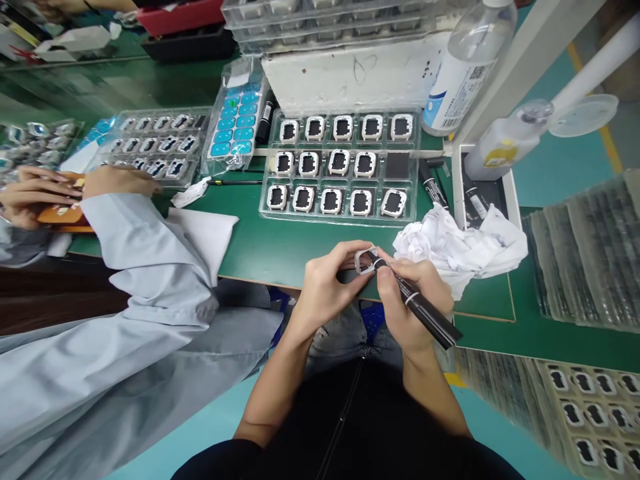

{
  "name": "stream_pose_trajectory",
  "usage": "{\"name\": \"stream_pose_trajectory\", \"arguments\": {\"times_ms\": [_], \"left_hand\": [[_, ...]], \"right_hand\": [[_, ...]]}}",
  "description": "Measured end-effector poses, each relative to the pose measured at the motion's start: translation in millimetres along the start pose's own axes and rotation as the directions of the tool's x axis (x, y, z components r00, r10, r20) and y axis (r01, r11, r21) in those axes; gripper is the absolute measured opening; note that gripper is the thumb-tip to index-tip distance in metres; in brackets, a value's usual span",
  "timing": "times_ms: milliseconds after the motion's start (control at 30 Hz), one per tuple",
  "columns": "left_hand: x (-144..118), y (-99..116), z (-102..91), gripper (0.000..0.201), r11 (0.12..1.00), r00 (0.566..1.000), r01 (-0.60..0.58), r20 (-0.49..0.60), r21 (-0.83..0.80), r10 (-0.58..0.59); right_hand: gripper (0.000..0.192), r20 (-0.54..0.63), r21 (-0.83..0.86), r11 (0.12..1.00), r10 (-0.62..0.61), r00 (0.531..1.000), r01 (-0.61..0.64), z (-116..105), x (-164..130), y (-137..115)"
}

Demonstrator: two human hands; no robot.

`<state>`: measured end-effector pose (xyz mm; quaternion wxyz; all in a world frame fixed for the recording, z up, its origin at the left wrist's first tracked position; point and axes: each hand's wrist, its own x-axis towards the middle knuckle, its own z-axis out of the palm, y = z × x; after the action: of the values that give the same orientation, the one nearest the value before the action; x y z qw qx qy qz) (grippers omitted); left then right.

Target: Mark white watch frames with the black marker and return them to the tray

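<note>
Pinching a small square frame part [367,261] by its outer edges, the left hand [327,287] holds it just above the near edge of the green surface [280,243]; its grip is pressed together on the frame's sides, thumb below, fingers above. The right hand [413,297] has its grip closed around a black marker pen [417,303], tip touching the frame's upper right corner. Judgement: the frame looks light and rigid, a thin-walled moulded piece with a dark centre; likely to flex or mark if squeezed across the open middle, so the outer rim is the place to hold it, keeping fingers off the dark face. Smooth plastic, so probably a little slippery. Beyond the hands lies a clear blister tray [340,213] with like frames in three rows, one pocket holding only a dark square. A crumpled white cloth [465,247] lies just right of the hands, and two clear bottles [470,60] stand further back. At left, another person's grey sleeve [150,247] rests on the surface beside a second tray [155,143].
</note>
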<state>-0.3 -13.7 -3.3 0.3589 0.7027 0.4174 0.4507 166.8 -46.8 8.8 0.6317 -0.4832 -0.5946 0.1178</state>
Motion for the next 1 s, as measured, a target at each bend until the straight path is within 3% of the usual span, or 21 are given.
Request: {"name": "stream_pose_trajectory", "arguments": {"times_ms": [200,500,667,833,1000], "left_hand": [[2.1,2.5,-0.3,0.044,0.99,0.999,0.05,0.016,-0.131,-0.048],[4.0,4.6,-4.9,0.055,0.972,0.993,0.114,0.053,-0.205,-0.106],[8.0,5.4,-7.5,0.051,0.963,0.993,0.106,0.075,-0.248,-0.09],[8.5,2.9,-6.4,0.044,0.979,0.997,0.065,0.052,-0.191,-0.056],[4.1,-1.0,-6.1,0.046,0.997,0.999,0.042,0.027,-0.063,-0.04]], "right_hand": [[0.012,-0.035,0.127,0.987,0.101,0.994,-0.095,-2.8,-7.9,4.9],[0.013,-0.075,0.172,0.984,0.067,0.995,-0.053,-3.4,-16.9,8.6],[0.016,-0.074,0.201,0.978,0.065,0.995,-0.049,-3.4,-26.1,15.2],[0.018,-0.07,0.253,0.966,0.065,0.995,-0.046,-2.3,-25.1,12.7],[0.021,-0.19,0.215,0.976,0.058,0.98,-0.016,-4.6,-25.2,11.6]]}}
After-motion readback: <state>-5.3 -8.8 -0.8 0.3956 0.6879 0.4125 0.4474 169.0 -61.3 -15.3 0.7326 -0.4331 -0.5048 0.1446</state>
